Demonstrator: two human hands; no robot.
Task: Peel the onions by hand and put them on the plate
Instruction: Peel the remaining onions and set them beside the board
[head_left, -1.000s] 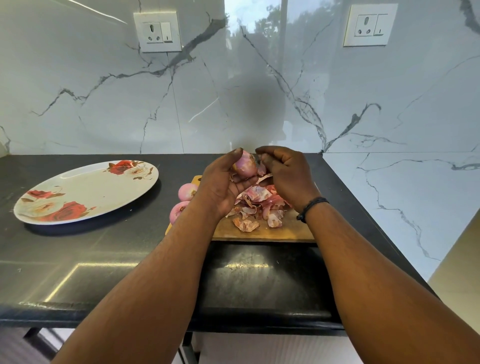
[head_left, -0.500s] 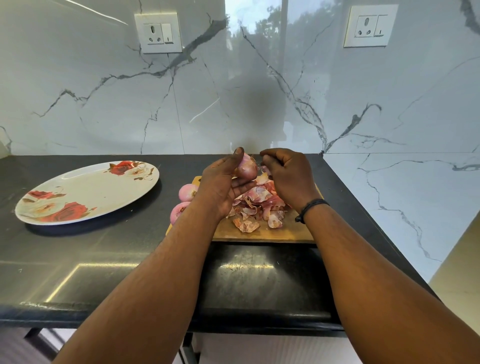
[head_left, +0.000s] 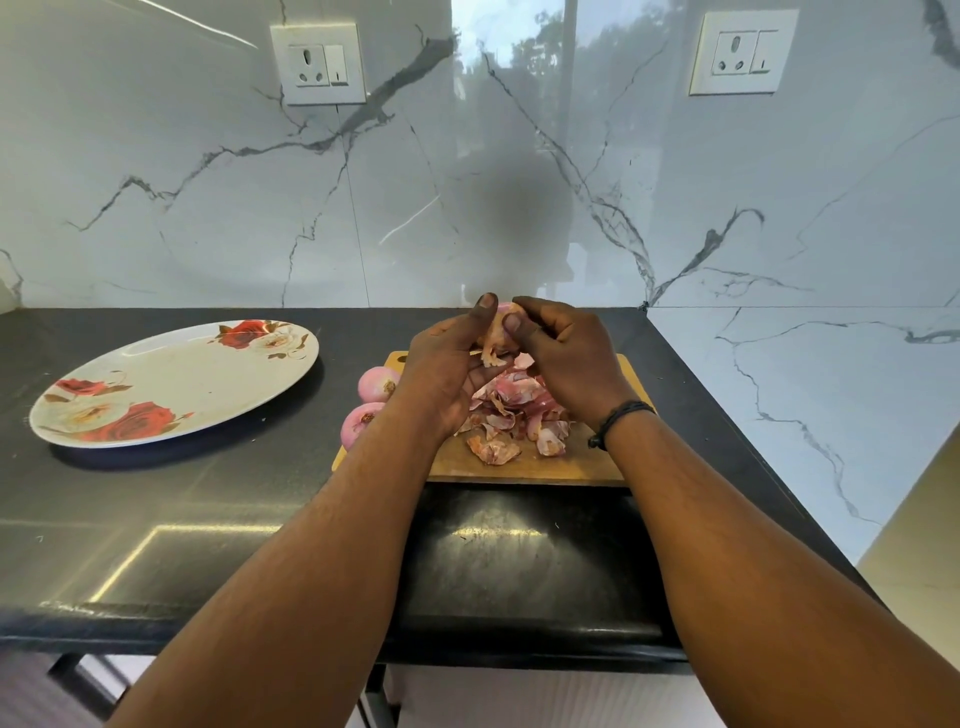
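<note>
Two hands over the wooden chopping board; my left hand cradles the small pink onion, right hand pinches its papery skin; best pull towards the root, grip light.

Both hands — left hand, right hand — around an onion above the cutting board

The onion at twelve o'clock is mostly hidden between both hands; the left forearm covers the cutting board's nine-o'clock edge.
</note>
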